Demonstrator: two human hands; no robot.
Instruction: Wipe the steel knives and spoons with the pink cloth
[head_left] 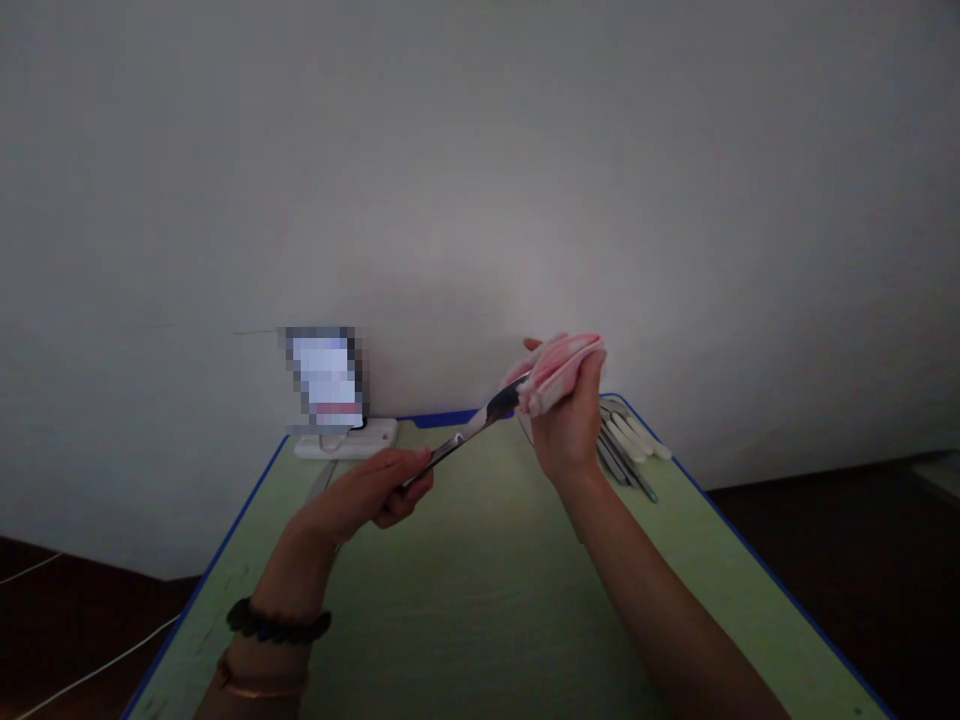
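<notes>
My left hand [390, 487] is closed around the handle of a shiny metal knife [472, 428], which points up and to the right. In my right hand [566, 435] is a folded pink and white cloth [562, 370], pressed against the far end of the blade. The cloth and fingers hide the knife's tip. Both hands are raised above the green table [465, 600]. Partly behind my left wrist lies a flat metal blade [322, 480] on the tabletop.
At the right back of the table lie several utensils with white handles [631, 438] and several metal ones [619, 465]. A blurred-out phone [326, 375] leans on a white stand [345, 440] at the back left. A pale wall [480, 200] stands behind.
</notes>
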